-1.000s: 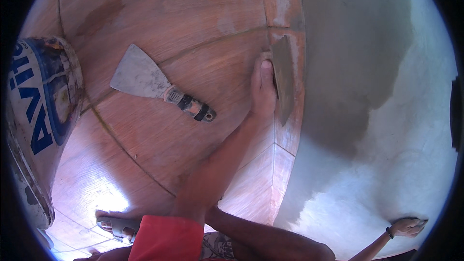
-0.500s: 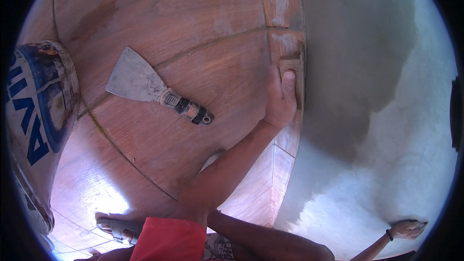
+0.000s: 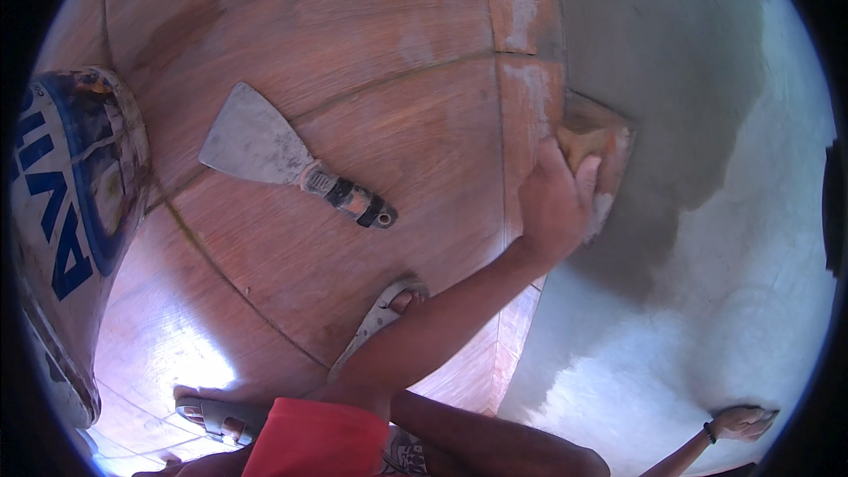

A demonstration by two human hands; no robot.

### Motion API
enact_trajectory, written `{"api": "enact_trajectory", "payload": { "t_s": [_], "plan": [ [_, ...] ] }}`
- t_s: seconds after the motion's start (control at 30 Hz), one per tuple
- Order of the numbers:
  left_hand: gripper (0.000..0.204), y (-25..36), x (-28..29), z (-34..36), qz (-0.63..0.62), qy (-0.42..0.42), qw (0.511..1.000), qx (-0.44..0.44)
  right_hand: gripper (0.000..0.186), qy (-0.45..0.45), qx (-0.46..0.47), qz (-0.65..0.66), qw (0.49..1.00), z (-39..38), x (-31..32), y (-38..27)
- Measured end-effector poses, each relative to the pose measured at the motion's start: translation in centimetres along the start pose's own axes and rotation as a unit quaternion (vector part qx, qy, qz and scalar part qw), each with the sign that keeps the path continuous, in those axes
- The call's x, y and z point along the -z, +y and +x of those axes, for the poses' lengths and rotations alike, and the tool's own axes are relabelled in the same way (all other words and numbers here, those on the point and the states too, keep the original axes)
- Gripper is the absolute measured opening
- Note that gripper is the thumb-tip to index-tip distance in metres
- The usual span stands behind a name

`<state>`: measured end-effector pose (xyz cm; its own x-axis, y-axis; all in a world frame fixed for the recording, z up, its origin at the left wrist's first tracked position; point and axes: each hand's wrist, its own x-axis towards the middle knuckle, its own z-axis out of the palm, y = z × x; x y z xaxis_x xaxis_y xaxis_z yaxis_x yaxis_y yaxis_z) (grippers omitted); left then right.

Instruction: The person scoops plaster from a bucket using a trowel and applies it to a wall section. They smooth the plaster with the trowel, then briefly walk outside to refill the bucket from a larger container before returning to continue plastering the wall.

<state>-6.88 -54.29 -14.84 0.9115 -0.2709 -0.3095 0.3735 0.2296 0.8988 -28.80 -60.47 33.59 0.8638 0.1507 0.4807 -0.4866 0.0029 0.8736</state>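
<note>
Two bare hands show, both to the right of the scraper, which lies on the tiled floor. The left hand is closed around the tan handle of a hand float, its thumb along the near side of the grip and its fingers curled over the other side, mostly hidden. The float is directly right of the scraper, beyond the handle end, with its flat plate tilted in the view and set against or very close to the grey surface; whether the whole face touches cannot be told. The left wrist is almost straight, and the forearm slants up and rightward from a red sleeve below the scraper.

The right hand is far to the lower right of the scraper, resting at the grey surface. Its fingers look drawn together, but it is too small and foreshortened to tell how open it is or if it holds anything. A dark band circles that wrist.

Right of the scraper, past a strip of edge tiles, the grey surface carries a darker patch around the float. One foot in a pale sandal is below the scraper's handle, partly behind the left forearm; a dark sandal is lower left. Left of the scraper, a white and blue bucket leans in the view.
</note>
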Motion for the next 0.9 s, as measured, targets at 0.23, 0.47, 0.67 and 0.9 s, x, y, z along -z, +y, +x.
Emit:
{"api": "enact_trajectory", "payload": {
  "t_s": [0.23,0.47,0.67,0.9],
  "plan": [
    [0.047,4.2,-2.0,-6.3,-0.033,-0.077,0.991,-0.109,0.055,-0.001,0.003,0.005,1.0,0.3,-0.1,-0.6],
    [0.042,-0.8,1.1,-0.5,0.007,0.013,0.998,0.054,0.049,0.011,0.034,0.012,0.999,0.0,-0.4,1.9],
    [0.039,0.2,0.5,4.4,0.062,0.019,0.997,0.037,0.051,0.013,-0.016,0.018,1.0,0.3,-0.4,-0.8],
    [0.051,4.2,-2.1,-4.8,-0.007,-0.085,0.98,-0.179,0.052,-0.003,0.003,-0.018,1.0,-0.3,-0.2,0.0]
  ]
}}
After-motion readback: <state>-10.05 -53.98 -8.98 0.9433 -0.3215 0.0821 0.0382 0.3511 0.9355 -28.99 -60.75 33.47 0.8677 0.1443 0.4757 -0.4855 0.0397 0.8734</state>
